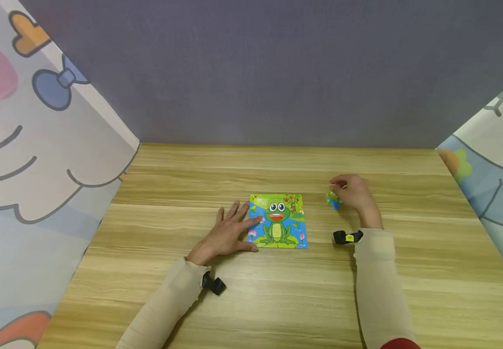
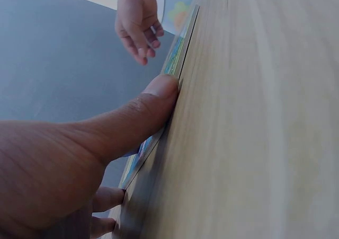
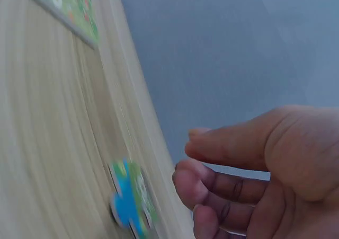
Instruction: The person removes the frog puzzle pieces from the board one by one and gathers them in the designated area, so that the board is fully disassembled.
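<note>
A square frog puzzle (image 1: 277,228) lies flat on the wooden table. My left hand (image 1: 227,231) rests at its left side with fingers spread, the index finger lying across the picture. In the left wrist view, the thumb (image 2: 143,109) touches the puzzle's near edge. To the right of the puzzle lies a small blue and green jigsaw piece (image 3: 130,199), blurred; whether more lie under it I cannot tell. Over that piece is my right hand (image 1: 353,192), its fingers loosely bent. Nothing shows between its thumb and fingers in the right wrist view.
The wood-grain table (image 1: 277,295) runs back to a grey upright panel (image 1: 286,72). Cartoon-printed walls (image 1: 38,145) stand on the left and right. Each wrist wears a black strapped device (image 1: 347,237).
</note>
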